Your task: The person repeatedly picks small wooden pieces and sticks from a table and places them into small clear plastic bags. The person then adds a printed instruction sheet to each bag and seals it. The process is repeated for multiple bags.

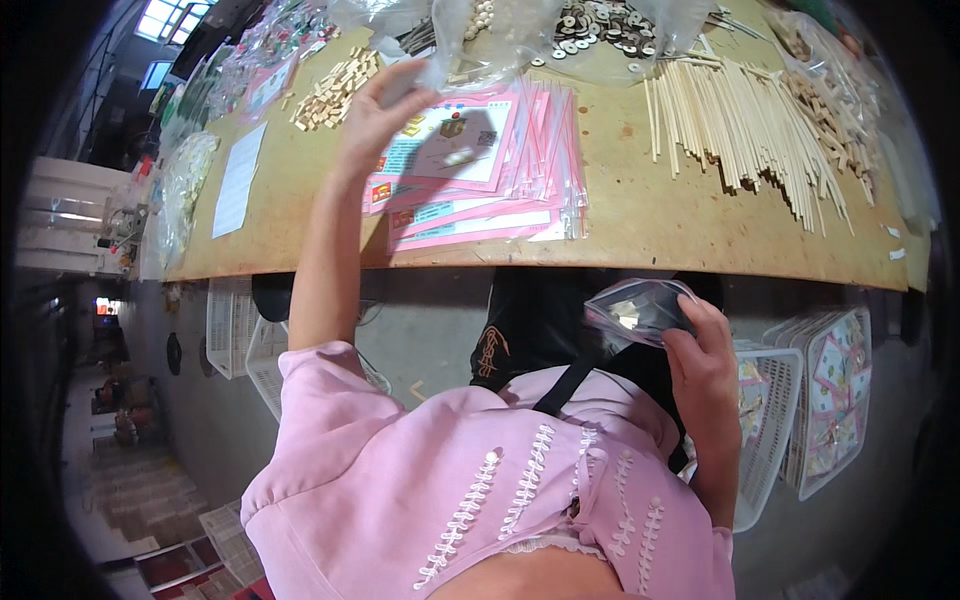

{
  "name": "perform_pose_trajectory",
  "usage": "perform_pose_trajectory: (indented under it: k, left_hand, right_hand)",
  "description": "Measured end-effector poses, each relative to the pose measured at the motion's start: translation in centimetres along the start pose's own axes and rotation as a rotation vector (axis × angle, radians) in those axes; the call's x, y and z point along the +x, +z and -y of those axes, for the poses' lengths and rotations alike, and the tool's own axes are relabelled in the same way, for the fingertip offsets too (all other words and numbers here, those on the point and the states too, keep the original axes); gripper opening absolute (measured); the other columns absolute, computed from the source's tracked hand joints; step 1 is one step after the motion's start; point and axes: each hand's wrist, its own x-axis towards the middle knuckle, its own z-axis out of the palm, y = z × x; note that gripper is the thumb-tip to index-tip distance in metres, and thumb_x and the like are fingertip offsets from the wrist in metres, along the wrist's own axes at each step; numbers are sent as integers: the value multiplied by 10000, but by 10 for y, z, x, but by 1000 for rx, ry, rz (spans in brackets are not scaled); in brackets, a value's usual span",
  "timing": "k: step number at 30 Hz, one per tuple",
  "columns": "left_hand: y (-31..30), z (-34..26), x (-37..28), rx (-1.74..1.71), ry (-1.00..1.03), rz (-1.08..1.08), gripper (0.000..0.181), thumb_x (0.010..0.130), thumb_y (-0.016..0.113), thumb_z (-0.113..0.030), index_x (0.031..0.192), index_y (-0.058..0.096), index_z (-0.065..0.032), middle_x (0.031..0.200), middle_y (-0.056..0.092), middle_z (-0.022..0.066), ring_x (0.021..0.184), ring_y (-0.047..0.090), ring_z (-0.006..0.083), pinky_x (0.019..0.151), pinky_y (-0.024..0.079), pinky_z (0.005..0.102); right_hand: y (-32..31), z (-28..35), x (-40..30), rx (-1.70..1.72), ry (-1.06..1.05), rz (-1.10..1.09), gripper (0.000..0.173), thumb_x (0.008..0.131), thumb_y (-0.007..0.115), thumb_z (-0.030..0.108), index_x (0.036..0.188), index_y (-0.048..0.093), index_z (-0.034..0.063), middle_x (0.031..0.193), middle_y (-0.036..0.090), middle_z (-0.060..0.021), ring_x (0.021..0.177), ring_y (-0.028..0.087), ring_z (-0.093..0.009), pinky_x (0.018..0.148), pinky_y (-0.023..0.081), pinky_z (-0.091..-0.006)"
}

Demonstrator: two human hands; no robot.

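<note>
My left hand (379, 112) reaches over the table, beside a pile of small wooden blocks (337, 90) and above a stack of pink-edged printed cards in clear zip bags (450, 142). Its thumb and fingers curl around something greyish that blurs into the plastic behind, so a grip cannot be made out. Below the table's front edge, my right hand (701, 352) pinches the rim of a clear plastic bag (641, 315). The bag's mouth gapes, and a few pale pieces (626, 311) lie inside.
Thin wooden sticks (739, 127) and wooden pieces (832, 112) cover the table's right side. Washer-like discs (600, 30) and round beads (480, 19) lie at the back. A paper sheet (238, 180) is at left. Baskets (772, 435) with packed bags stand on the floor at right.
</note>
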Motion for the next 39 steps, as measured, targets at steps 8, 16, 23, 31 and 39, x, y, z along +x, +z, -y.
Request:
perform_pose_trajectory:
  k: [8, 16, 23, 31, 39]
  left_hand:
    - [10, 3, -16, -376, -151, 27, 416, 1006, 695, -357, 1278, 600, -57, 948, 653, 23, 741, 541, 64, 640, 449, 210]
    - [81, -18, -72, -410, -159, 311, 373, 1087, 560, -291, 1249, 635, 36, 1017, 736, 98, 779, 681, 126, 629, 493, 238]
    - [137, -74, -115, 539, 404, 698, 238, 971, 692, -214, 1151, 687, -58, 864, 733, 129, 734, 735, 282, 640, 576, 394]
    - [137, -76, -61, 541, 449, 512, 136, 955, 716, -200, 1005, 730, -75, 819, 711, 146, 737, 720, 324, 660, 563, 373]
    - [50, 60, 153, 787, 302, -23, 207, 953, 652, -47, 1150, 712, -30, 933, 769, 117, 802, 734, 165, 733, 567, 324]
  right_hand:
    - [6, -2, -3, 9, 27, 32, 131, 825, 737, -47, 943, 685, -24, 1321, 624, -173, 1266, 585, -404, 1047, 494, -475]
    - [8, 6, 13, -10, -68, -34, 97, 815, 685, -14, 911, 677, -10, 1321, 631, -180, 1283, 594, -363, 1065, 490, -446]
    - [12, 15, 25, -16, -181, -12, 111, 850, 665, 45, 956, 687, 18, 1374, 604, -174, 1320, 559, -366, 1097, 456, -470]
    - [-1, 11, 20, -11, -95, 8, 109, 823, 655, 4, 923, 699, 4, 1344, 619, -193, 1294, 577, -372, 1087, 470, -460]
    - [0, -4, -9, 6, 61, 21, 80, 782, 677, -17, 858, 702, -16, 1282, 651, -210, 1246, 610, -389, 1044, 504, -461]
